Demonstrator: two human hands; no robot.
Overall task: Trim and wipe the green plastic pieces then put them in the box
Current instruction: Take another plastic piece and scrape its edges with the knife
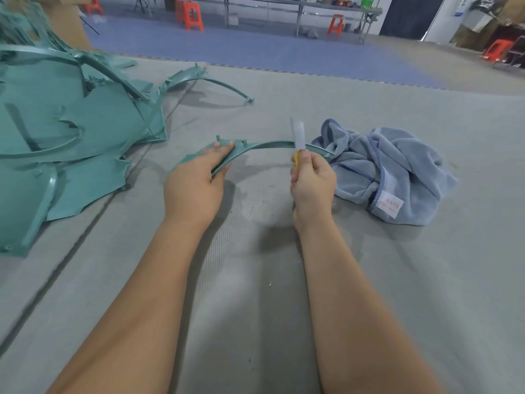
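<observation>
My left hand (196, 177) grips the wide end of a curved green plastic piece (270, 145), which arcs to the right above the grey mat. My right hand (312, 180) holds a yellow-handled utility knife (298, 137) upright, its pale blade blurred against the piece's thin arm. A crumpled blue-grey cloth (392, 169) lies just right of my right hand. The piece's far tip ends at the cloth's edge. No box shows in the head view.
A big heap of green plastic pieces (65, 132) fills the left side, with one loose curved piece (210, 81) beyond it. The grey mat (255, 280) meets blue flooring farther off. Orange stools (193, 15) and long tables stand at the back.
</observation>
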